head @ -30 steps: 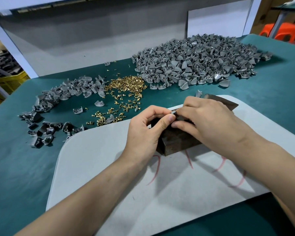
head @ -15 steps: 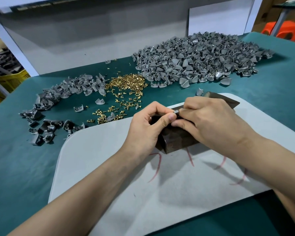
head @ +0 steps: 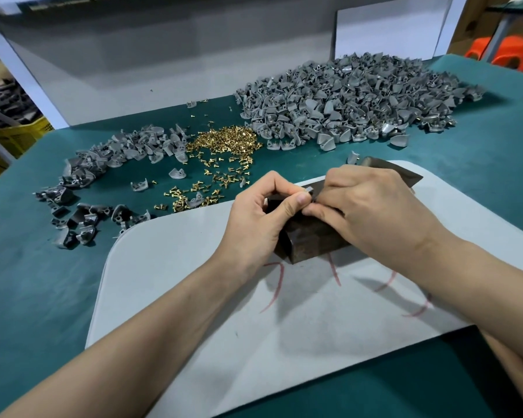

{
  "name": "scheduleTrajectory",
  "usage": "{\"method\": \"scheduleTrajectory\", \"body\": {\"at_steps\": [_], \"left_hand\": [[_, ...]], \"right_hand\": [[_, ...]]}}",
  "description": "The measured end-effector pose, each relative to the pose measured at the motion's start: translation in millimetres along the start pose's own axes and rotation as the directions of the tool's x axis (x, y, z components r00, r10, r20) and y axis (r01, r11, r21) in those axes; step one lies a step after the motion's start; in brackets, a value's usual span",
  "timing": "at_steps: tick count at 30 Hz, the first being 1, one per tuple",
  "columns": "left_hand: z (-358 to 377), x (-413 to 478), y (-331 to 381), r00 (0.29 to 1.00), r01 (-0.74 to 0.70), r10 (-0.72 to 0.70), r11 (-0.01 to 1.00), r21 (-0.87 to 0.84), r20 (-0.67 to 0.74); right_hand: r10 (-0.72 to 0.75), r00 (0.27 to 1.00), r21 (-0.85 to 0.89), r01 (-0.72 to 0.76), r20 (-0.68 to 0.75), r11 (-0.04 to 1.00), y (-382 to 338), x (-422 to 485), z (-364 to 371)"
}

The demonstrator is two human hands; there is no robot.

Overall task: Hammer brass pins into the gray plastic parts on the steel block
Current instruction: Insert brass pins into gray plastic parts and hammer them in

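A dark steel block [head: 307,241] stands on a grey mat [head: 194,282] in front of me. Over its top, my left hand [head: 260,218] pinches a small gray plastic part [head: 309,190] between thumb and forefinger. My right hand [head: 372,209] meets it from the right, fingers curled at the same part; what those fingertips hold is hidden. Loose brass pins [head: 224,140] lie in a heap on the green table behind the block. No hammer shows clearly; a dark metal piece [head: 405,176] juts out behind my right hand.
A large pile of gray parts [head: 360,98] fills the back right of the green table [head: 43,282]. A smaller pile of gray parts [head: 118,152] spreads at the left, with darker ones [head: 79,218] nearer me. A grey wall panel [head: 163,61] stands behind.
Both hands stay together over the block, pinching the gray part; only slight finger shifts show. The camera view has drifted a little.
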State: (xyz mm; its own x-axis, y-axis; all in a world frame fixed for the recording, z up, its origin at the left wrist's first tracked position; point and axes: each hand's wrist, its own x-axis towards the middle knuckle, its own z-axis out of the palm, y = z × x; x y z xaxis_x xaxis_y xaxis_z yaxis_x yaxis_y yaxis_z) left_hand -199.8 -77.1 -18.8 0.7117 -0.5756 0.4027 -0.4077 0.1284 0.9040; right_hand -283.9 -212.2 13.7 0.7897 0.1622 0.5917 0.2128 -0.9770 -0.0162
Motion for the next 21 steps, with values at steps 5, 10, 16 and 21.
{"method": "scheduleTrajectory", "body": {"at_steps": [5, 10, 16, 21], "left_hand": [[5, -3, 1, 0.999, -0.006, 0.007, 1.000, 0.014, -0.040], [5, -3, 3, 0.995, 0.054, -0.054, 0.999, -0.002, -0.079], [8, -13, 12, 0.985, -0.164, 0.172, 0.970, 0.181, -0.031], [10, -15, 13, 0.909, -0.384, 0.415, 0.811, 0.441, 0.029]], "right_hand": [[0.062, 0.997, 0.077, -0.065, 0.049, 0.995, 4, -3, -1], [0.165, 0.984, 0.179, -0.174, 0.068, 0.968, 5, -10, -4], [0.406, 0.913, 0.592, -0.352, 0.044, 0.726, 1, -9, -16], [0.455, 0.859, 0.786, -0.443, 0.235, 0.431, -2, -5, -17]]}}
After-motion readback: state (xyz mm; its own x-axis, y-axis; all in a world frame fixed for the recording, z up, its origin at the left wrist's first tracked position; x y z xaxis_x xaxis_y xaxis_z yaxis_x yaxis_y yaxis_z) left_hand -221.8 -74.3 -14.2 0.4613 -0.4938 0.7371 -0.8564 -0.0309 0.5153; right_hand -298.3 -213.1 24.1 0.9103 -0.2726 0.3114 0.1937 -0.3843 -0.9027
